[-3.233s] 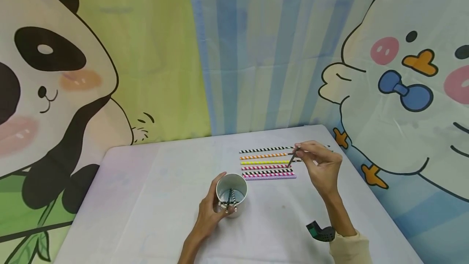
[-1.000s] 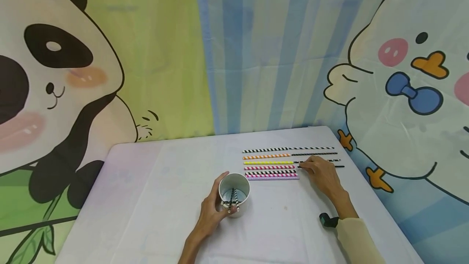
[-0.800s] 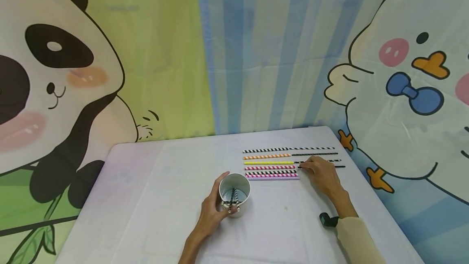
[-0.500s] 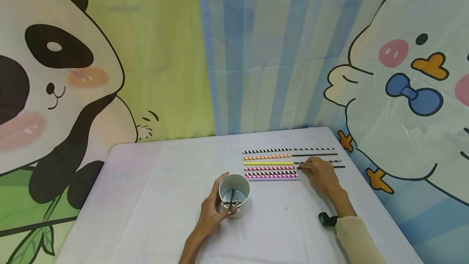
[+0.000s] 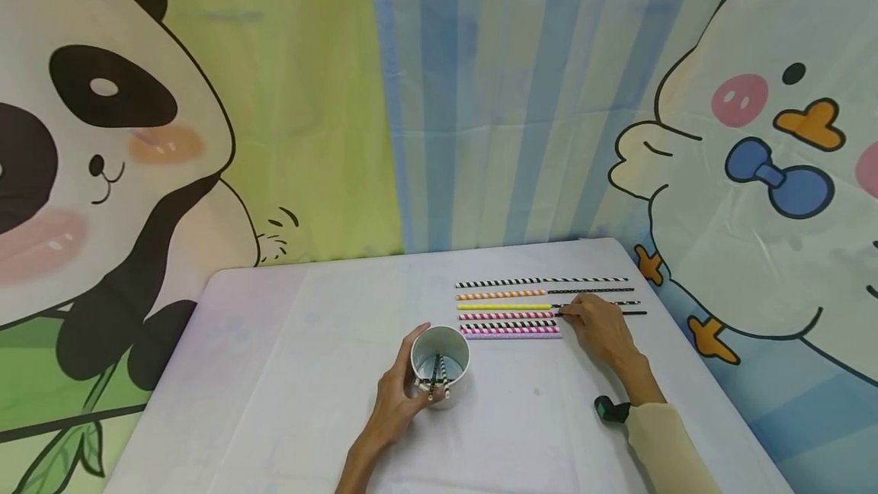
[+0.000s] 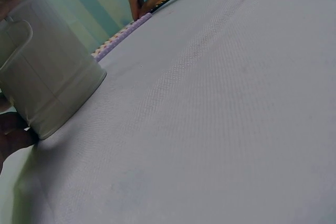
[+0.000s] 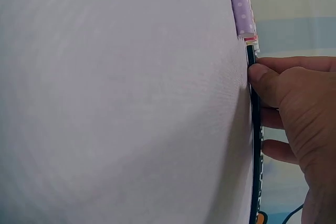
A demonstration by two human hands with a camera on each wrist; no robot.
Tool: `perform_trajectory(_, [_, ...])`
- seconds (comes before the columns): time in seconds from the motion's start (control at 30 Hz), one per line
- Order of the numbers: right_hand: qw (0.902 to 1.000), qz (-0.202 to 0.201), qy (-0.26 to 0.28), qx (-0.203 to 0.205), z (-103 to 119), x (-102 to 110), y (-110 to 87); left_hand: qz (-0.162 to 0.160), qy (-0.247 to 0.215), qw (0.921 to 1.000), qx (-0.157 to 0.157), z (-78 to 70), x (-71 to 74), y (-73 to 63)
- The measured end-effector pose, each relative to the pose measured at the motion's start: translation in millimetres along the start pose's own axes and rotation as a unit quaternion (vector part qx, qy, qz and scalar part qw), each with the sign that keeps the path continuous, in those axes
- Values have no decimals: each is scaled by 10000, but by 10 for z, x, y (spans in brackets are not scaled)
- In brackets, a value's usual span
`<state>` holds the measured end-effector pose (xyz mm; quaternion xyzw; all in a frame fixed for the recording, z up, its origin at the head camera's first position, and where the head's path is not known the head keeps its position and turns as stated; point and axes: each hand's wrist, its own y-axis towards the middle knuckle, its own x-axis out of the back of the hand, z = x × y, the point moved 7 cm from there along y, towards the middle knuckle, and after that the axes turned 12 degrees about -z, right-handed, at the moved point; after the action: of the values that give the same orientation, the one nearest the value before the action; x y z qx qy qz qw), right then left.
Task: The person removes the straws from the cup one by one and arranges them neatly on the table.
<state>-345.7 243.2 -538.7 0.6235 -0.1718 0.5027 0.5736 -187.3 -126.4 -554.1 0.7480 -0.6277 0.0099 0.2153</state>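
Observation:
My left hand [image 5: 392,402] grips a white mug [image 5: 456,387], its thumb by the near rim. Inside stand several black-and-white patterned straws [image 5: 435,383]; the mug's handle [image 6: 21,45] shows in the left wrist view. My right hand [image 5: 604,330] pinches a dark straw [image 5: 635,313] between thumb and forefinger. This straw lies flat on the table, its left end at the right end of a red-and-white striped straw [image 5: 504,316]; whether they touch is unclear. In the right wrist view the dark straw [image 7: 255,145] runs under the thumb, beyond a thick purple dotted straw [image 7: 240,6].
Rows behind my right hand hold an orange striped straw [image 5: 499,295], a yellow one [image 5: 503,306] and a black-and-white one [image 5: 497,283], each with a thin dark-patterned straw at its right end. More straws [image 5: 511,335] lie nearer the mug. Printed cloth [image 5: 466,97] hangs behind the table.
The right hand has lowered the dark straw from a raised tilt to flat on the table, then slid it slightly left toward the red-striped straw. The left hand and mug stay in place.

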Motion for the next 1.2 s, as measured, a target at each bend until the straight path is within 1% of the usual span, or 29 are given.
perform_trajectory(0.23, [9999, -70, 43, 129, 5, -10, -13, 22, -67, 9999, -123, 7, 5, -1])
perform_trajectory(0.47, [9998, -103, 168, 67, 34, -3, -30, 28, -48, 10000, 19, 5, 16, -28])
perform_trajectory(0.67, [9996, -155, 225, -60, 49, 56, -28, 13, -78, 10000, 44, -3, 31, -33])
perform_trajectory(0.8, [9987, -384, 327, -44, 85, 161, -3, 1, -41, 10000, 84, 7, 47, -25])
perform_trajectory(0.97, [9960, -680, 542, -200, 153, 304, 3, 20, 8, 10000, 86, 27, 51, -14])
perform_trajectory(1.1, [9922, -948, 748, -299, 265, 453, -6, 36, 20, 10000, -18, 19, 27, -6])
perform_trajectory(1.2, [9881, -1238, 885, -243, 379, 588, 10, 65, -38, 10000, -37, 5, 0, -7])
